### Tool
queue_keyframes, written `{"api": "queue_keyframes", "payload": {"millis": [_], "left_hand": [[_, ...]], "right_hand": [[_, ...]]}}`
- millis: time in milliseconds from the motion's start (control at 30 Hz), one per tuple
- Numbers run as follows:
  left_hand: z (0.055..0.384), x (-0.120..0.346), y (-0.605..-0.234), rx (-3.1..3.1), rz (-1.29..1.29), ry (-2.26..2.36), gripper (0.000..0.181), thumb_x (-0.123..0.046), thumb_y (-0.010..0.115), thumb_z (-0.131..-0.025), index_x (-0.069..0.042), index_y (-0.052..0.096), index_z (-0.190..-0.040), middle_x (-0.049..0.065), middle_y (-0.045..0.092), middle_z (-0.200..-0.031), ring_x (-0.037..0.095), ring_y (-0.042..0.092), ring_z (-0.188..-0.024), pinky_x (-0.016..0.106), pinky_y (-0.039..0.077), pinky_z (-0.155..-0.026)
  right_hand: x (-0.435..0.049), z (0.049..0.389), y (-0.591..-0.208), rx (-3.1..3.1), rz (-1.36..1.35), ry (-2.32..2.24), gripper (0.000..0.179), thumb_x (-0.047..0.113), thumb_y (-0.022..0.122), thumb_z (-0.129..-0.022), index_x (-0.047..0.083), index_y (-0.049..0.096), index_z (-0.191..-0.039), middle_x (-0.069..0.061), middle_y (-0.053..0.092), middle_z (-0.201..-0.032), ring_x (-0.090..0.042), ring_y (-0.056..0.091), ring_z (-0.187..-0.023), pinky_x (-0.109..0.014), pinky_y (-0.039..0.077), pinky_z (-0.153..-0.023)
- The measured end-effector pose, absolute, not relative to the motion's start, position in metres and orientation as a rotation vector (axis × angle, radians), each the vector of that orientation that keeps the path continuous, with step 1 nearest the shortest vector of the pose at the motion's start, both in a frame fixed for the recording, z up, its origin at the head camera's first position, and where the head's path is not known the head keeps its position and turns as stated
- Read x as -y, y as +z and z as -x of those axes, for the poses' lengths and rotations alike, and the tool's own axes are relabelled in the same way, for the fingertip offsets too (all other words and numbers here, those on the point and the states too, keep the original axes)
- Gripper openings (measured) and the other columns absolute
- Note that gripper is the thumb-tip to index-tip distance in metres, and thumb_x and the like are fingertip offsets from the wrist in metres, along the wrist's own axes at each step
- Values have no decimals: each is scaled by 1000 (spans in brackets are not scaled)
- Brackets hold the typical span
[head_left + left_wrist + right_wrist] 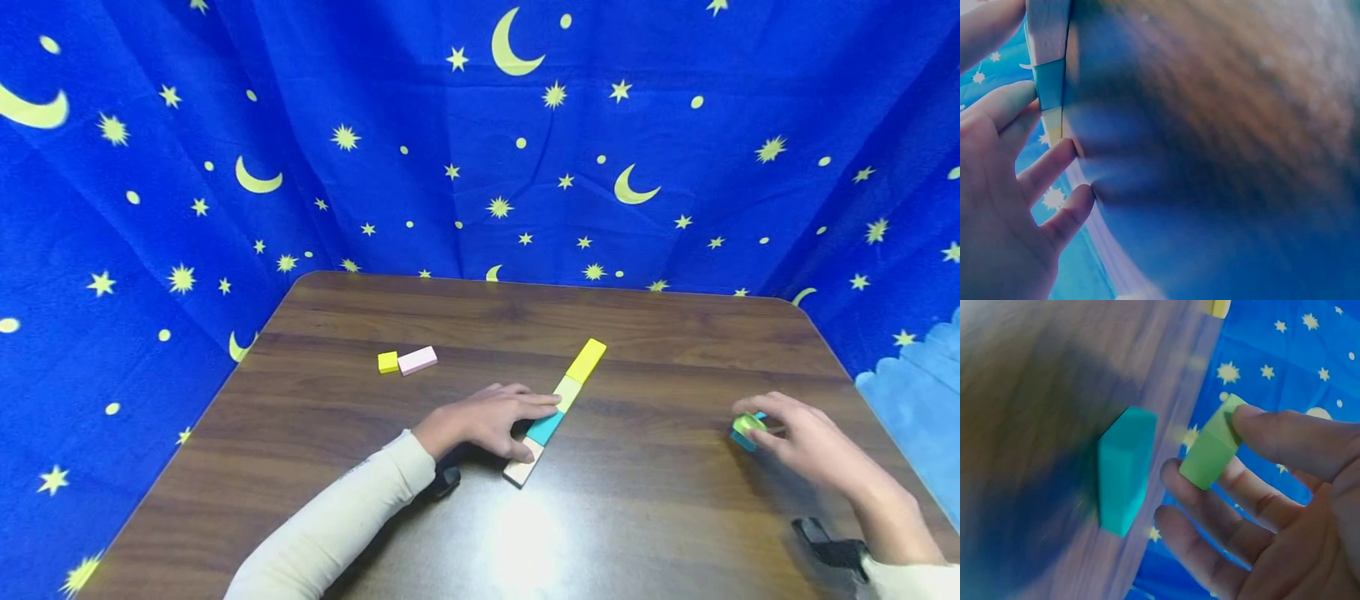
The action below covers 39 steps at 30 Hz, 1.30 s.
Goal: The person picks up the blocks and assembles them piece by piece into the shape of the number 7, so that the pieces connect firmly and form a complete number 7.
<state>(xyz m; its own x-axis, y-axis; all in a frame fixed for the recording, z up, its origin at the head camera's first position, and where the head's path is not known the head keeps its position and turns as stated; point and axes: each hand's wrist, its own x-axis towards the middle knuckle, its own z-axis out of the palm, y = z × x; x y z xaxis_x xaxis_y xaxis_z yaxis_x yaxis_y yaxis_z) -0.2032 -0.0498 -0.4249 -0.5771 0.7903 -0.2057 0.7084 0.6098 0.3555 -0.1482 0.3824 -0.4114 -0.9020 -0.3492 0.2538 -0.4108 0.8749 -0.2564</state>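
Note:
A slanting row of blocks runs across the middle of the table: a bare-wood block (pixel 517 475) nearest, then a teal block (pixel 545 428), a pale yellow block (pixel 567 390) and a bright yellow block (pixel 587 360). My left hand (pixel 498 421) rests along this row, its thumb on the wooden block and fingertips on the pale yellow one, fingers extended. At the right, my right hand (pixel 806 437) pinches a small green block (pixel 1213 444) between thumb and fingers. Beside it on the table is another teal block (pixel 1124 472), partly covered by the green one in the head view.
Toward the back left of the brown wooden table (pixel 300 417) lie a small yellow cube (pixel 387 362) and a pale pink block (pixel 417 360), end to end. A blue curtain (pixel 420 142) with moons and stars hangs behind and at both sides.

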Motion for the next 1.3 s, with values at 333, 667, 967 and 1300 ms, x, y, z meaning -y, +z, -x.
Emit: {"api": "queue_keyframes", "payload": {"millis": [333, 667, 967, 1300], "left_hand": [[204, 49, -425, -2499, -1212, 338, 76, -42, 68, -87, -30, 35, -155, -18, 25, -164, 23, 31, -150, 49, 32, -118], [205, 50, -426, -2485, -1205, 350, 76, -42, 68, -88, -29, 35, -155, -17, 24, -165, 24, 29, -151, 49, 31, -119], [204, 50, -426, -2485, -1206, 345, 76, -43, 67, -88, -29, 34, -155, -18, 24, -164, 24, 29, -151, 50, 30, -119], [204, 50, -426, -2487, -1205, 344, 75, -42, 67, -88, -29, 34, -155, -18, 24, -165, 24, 30, -151, 50, 30, -119]], "right_hand": [[-356, 178, -403, 2737, -670, 427, 24, 1, 81, -75, 15, 75, -94, -2, 71, -97, -9, 64, -85, -29, 53, -65], [-348, 187, -404, 2760, -631, 542, 34, -9, 78, -71, 9, 74, -99, -9, 72, -97, 2, 60, -89, -26, 58, -69], [-344, 187, -400, 2839, -636, 513, 38, -6, 76, -74, 8, 72, -109, -13, 72, -104, -25, 67, -91, -35, 56, -73], [-332, 201, -401, 2849, -718, 546, 34, -2, 74, -79, 5, 71, -113, -16, 71, -107, -36, 68, -96, -49, 55, -78]]}}
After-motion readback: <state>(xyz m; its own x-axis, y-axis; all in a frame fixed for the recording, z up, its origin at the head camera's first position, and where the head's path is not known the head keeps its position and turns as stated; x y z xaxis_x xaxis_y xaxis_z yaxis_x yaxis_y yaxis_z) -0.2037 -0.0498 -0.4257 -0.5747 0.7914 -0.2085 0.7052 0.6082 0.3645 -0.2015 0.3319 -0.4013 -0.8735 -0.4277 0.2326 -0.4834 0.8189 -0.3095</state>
